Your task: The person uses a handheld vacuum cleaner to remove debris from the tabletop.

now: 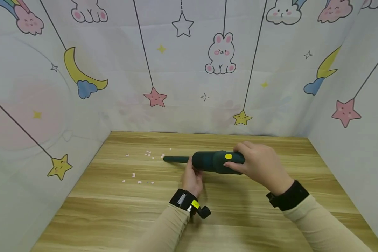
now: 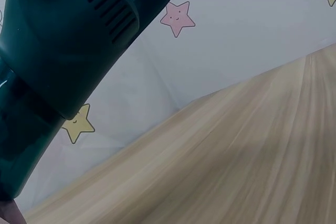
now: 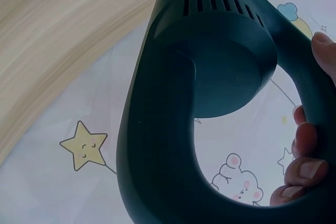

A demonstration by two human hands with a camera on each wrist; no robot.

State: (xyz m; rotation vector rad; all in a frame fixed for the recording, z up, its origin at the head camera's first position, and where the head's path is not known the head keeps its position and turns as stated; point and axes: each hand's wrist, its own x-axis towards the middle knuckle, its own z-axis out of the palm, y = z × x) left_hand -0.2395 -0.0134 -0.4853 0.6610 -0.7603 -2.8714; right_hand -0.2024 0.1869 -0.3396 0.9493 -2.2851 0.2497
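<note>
A dark green handheld vacuum cleaner (image 1: 211,161) with a yellow button is held level above the table, its thin nozzle (image 1: 175,159) pointing left. My right hand (image 1: 263,166) grips its loop handle; in the right wrist view, the fingers (image 3: 310,169) curl round the handle bar. My left hand (image 1: 193,180) holds the front end from below, where the nozzle joins the body. Most of the left fingers are hidden behind the vacuum. Air slots (image 2: 109,9) show on the motor housing in the left wrist view. Small white paper bits (image 1: 149,153) lie near the nozzle tip.
More paper bits (image 1: 139,182) are scattered on the left half of the wooden table (image 1: 113,213). A white printed cloth (image 1: 189,70) with stars, rabbits and clouds stands round the back and sides of the table.
</note>
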